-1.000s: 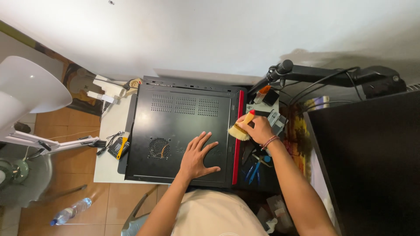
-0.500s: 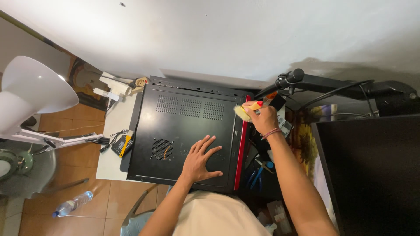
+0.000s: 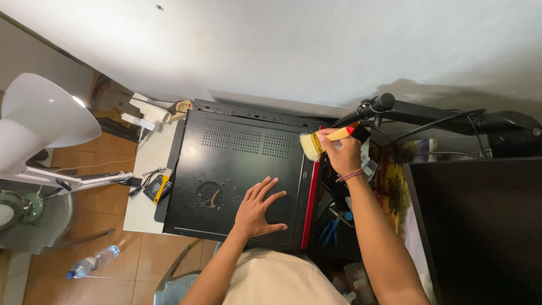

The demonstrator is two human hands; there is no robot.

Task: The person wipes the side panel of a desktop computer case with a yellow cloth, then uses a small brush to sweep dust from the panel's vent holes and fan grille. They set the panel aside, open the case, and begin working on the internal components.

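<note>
Right hand (image 3: 342,155) closed around the handle of a paintbrush (image 3: 324,141), pale bristles pointing left, handle yellow with a red and black end. Brush held just above the far right corner of a black computer case (image 3: 237,169), bristles over the case's red front edge; contact with the case cannot be confirmed. Left hand (image 3: 257,209) open, fingers spread, palm flat on the case's side panel, near the round fan vent (image 3: 209,194). Case lies on its side on a white table (image 3: 141,209). On the table left of the case: a yellow-handled tool (image 3: 162,184) beside a small black object. White desk lamp (image 3: 39,121) at far left. Plastic bottle (image 3: 93,261) on the tiled floor. Dark monitor (image 3: 480,231) at right.
</note>
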